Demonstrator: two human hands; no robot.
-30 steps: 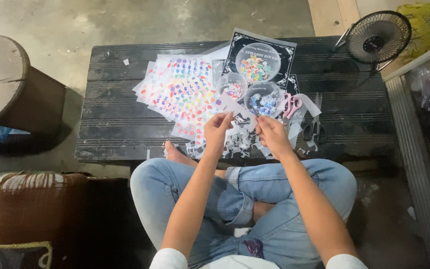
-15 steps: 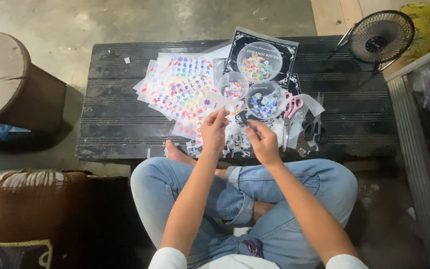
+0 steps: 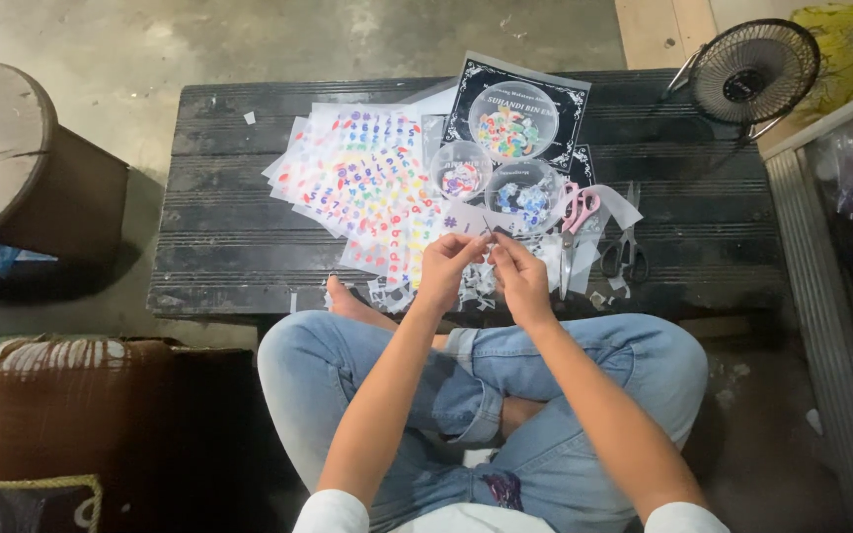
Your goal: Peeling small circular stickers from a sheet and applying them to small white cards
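Pinching together at the near edge of the bench, the left hand [image 3: 446,266] and right hand [image 3: 519,271] meet fingertip to fingertip on a tiny piece [image 3: 489,237] too small to make out; both sets of fingers are narrowed around it, just above the person's crossed, jeans-clad legs.

The black slatted bench [image 3: 219,247] stands on a stained concrete floor [image 3: 150,39].

At nine o'clock from the hands sits a round wooden stool [image 3: 2,148]. At eleven o'clock lie sheets of colourful stickers [image 3: 362,178]. At twelve o'clock stand two small clear cups [image 3: 460,170] of coloured bits and, behind them, a larger clear lid [image 3: 512,120] on a black printed sheet. At two o'clock rest pink scissors [image 3: 575,212] and black scissors [image 3: 627,252]; farther out at one o'clock, a small black fan [image 3: 752,71]. White paper scraps [image 3: 555,259] litter the bench around the hands.
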